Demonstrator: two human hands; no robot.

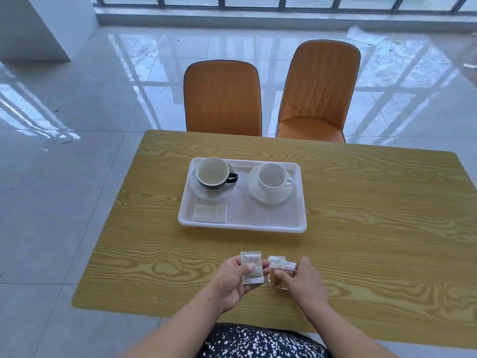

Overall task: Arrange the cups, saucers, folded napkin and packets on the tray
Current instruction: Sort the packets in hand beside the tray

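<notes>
The flat white paper packet [252,270] is pinched in the left hand [233,282], above the table and nearer the person than the white rectangular plastic tray [273,220]. Just beside it, the right hand [302,281] grips a few small brownish clear packets [280,271]. On the tray's far side stand a dark cup with pale inside [213,174] and a white ceramic cup [272,178], each on a white saucer. A folded white napkin [210,213] lies in the tray's near left corner. The tray rests on a yellow wood-grain table [374,202].

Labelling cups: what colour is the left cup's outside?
Dark, near black, with a pale inside: left cup, on its saucer. Head view.
</notes>
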